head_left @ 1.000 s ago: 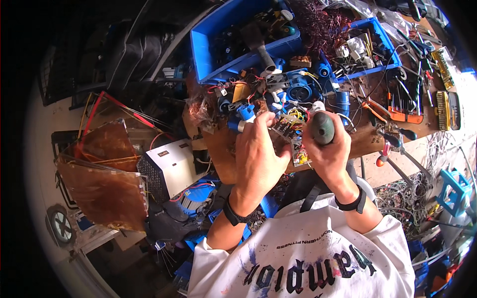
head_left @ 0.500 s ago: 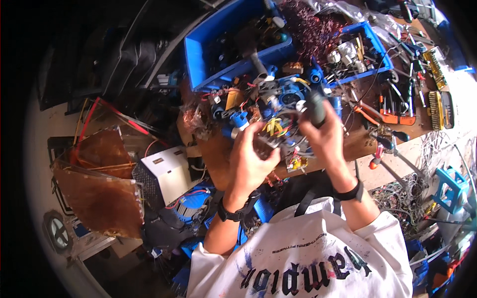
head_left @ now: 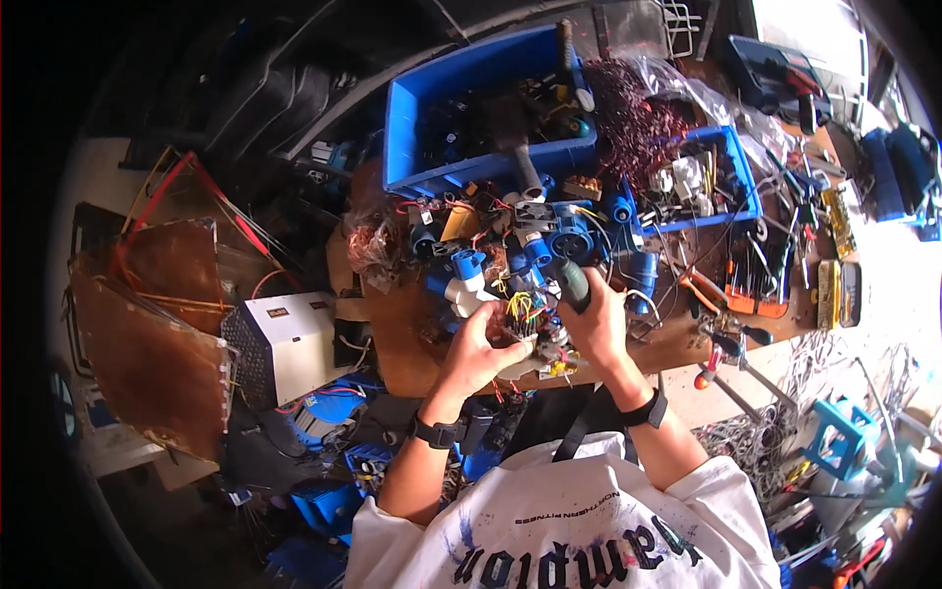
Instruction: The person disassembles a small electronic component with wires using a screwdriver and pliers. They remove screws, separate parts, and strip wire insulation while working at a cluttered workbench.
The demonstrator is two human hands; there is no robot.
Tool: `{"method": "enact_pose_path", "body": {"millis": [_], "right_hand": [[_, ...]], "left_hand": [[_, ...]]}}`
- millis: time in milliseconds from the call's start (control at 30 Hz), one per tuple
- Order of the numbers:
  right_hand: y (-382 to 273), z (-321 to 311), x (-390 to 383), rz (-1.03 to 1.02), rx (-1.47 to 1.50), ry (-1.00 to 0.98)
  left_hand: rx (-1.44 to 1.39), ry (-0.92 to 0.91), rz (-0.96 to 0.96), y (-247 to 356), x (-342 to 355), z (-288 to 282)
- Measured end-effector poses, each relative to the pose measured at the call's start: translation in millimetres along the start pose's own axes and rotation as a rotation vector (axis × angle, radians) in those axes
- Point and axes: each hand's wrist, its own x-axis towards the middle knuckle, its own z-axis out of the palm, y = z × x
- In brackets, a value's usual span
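Fingers (head_left: 491, 329) of our left hand (head_left: 481, 348) curl around the wired assembly (head_left: 525, 329) near the desk (head_left: 392, 334) edge, closed on it. Our right hand (head_left: 599, 329) is wrapped tight on a green-handled screwdriver (head_left: 572, 283) pressed into that assembly. We judge the tip could slip off, tearing the yellow wires (head_left: 518, 306) or jabbing the left fingers, because blue plugs (head_left: 574, 236) crowd the far side.
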Motion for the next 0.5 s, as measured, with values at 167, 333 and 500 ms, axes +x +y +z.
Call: {"method": "enact_pose_path", "body": {"millis": [167, 333, 500], "right_hand": [[-7, 8, -5, -0.137, -0.068, -0.019], [-17, 9, -5, -0.113, -0.07, -0.141], [-15, 18, -5, -0.038, -0.089, -0.207]], "left_hand": [[-0.393, -0.123, -0.215, -9, 1, -23], [-0.439, -0.069, -0.196, -26, -4, -30], [-0.568, -0.007, -0.107, -33, -9, -39]]}}
